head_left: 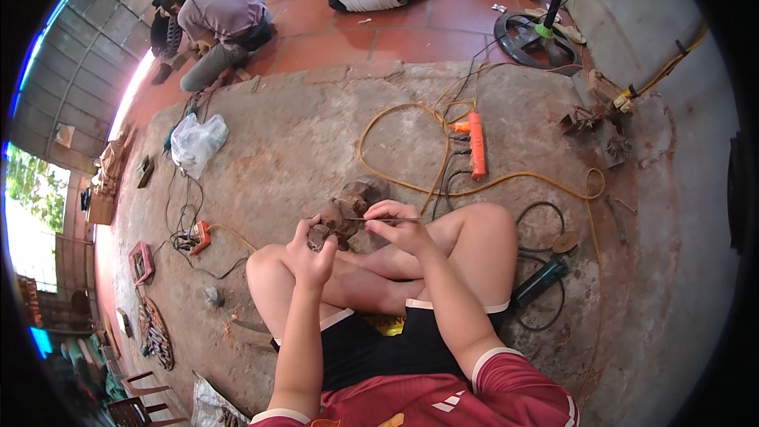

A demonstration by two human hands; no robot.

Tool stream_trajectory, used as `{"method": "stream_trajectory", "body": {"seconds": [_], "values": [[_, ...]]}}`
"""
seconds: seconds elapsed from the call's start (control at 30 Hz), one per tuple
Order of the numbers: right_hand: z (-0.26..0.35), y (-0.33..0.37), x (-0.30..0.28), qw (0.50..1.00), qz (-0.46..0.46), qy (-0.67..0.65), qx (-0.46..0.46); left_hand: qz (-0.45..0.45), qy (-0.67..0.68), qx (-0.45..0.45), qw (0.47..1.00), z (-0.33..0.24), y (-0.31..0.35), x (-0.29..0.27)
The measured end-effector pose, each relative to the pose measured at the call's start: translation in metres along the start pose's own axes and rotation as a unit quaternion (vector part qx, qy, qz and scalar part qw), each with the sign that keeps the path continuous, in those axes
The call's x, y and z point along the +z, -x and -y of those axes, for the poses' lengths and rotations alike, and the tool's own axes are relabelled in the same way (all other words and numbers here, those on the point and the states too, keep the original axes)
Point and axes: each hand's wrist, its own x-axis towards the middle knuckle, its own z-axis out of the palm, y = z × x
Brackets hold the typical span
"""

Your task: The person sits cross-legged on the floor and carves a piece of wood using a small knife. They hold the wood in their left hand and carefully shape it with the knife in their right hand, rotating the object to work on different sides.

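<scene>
I sit cross-legged on the floor with a brown, lumpy carved piece [338,215] in front of my shins. My left hand [311,258] is closed round the near left end of that piece, the thumb and fingers gripping it. Between the fingers of my right hand [399,228] is a thin, straight metal tool [357,219], its tip pointing left and lying over the carved piece. The exact kind of tool is too small to tell. Part of the carved piece is hidden behind my left fingers.
An orange power strip [476,146] with a looping yellow cable [365,142] lies ahead. To my right is a dark green power tool [541,281]. A plastic bag [198,142] and a red-orange socket block [201,237] lie left. Other people [221,12] sit farther off.
</scene>
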Motion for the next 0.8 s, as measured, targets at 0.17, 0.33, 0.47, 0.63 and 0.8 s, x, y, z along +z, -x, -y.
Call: {"method": "stream_trajectory", "body": {"seconds": [0.17, 0.33, 0.47, 0.63, 0.8], "values": [[0.004, 0.001, -0.008, 0.989, -0.016, -0.131, 0.071, -0.016, -0.021, 0.036, 0.999, -0.007, -0.002, 0.000], [0.006, -0.001, 0.003, 0.988, -0.064, -0.128, 0.063, 0.001, -0.004, 0.020, 1.000, -0.014, -0.005, 0.003], [0.011, 0.004, -0.003, 0.975, -0.025, -0.149, 0.163, 0.006, 0.001, 0.031, 1.000, -0.008, -0.002, 0.001], [0.013, -0.001, 0.003, 0.969, -0.104, -0.185, 0.125, 0.024, 0.011, 0.006, 1.000, -0.004, 0.001, 0.000], [0.005, -0.002, 0.007, 0.982, -0.070, -0.140, 0.106, 0.046, -0.006, 0.021, 0.999, -0.004, 0.004, -0.005]]}}
